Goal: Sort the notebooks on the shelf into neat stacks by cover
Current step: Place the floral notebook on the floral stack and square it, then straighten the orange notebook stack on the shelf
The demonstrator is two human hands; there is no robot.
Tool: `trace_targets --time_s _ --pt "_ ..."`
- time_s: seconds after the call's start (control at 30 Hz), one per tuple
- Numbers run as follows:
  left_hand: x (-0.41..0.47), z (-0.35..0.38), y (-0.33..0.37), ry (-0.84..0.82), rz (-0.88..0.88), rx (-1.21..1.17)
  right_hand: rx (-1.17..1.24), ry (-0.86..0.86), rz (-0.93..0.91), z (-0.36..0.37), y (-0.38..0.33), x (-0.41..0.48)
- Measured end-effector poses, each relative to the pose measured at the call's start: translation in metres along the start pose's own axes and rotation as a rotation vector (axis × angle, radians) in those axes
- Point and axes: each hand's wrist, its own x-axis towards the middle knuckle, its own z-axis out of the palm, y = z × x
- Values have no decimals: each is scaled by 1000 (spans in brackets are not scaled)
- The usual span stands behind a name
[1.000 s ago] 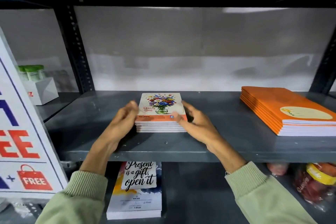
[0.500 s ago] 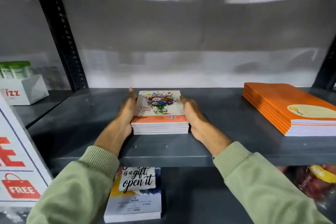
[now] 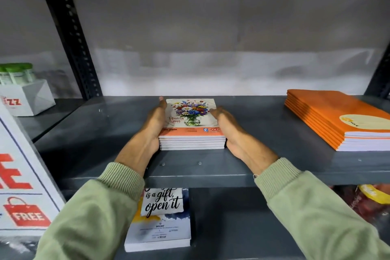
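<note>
A stack of several floral-cover notebooks (image 3: 191, 120) lies in the middle of the grey metal shelf (image 3: 263, 154). My left hand (image 3: 155, 123) presses flat against the stack's left side, fingers straight and together. My right hand (image 3: 229, 129) presses flat against its right side, so the stack is squeezed between both palms. A second stack of larger orange notebooks (image 3: 337, 118) rests at the right end of the same shelf, apart from my hands.
A notebook with "is a gift, open it" on its cover (image 3: 160, 219) lies on the shelf below. A white box with green-lidded jars (image 3: 23, 93) stands far left. A sign reading "FREE" (image 3: 23, 186) leans at the left. Red packets (image 3: 367, 200) sit lower right.
My hands slid from the stack's front corners along its sides and now clamp it from left and right. The stack has been pushed a little deeper into the shelf and squared up.
</note>
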Motion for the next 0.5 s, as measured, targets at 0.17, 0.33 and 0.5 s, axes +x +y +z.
trace_targets --time_s 0.17,0.33,0.5 --pt "-14 -6 5 -45 84 67 56 15 54 1 -6 -12" --pt "-24 -7 19 213 241 182 213 11 18 -14 -10 -28" --pt "-47 66 37 72 409 326 215 96 -148 -63 -26 -34"
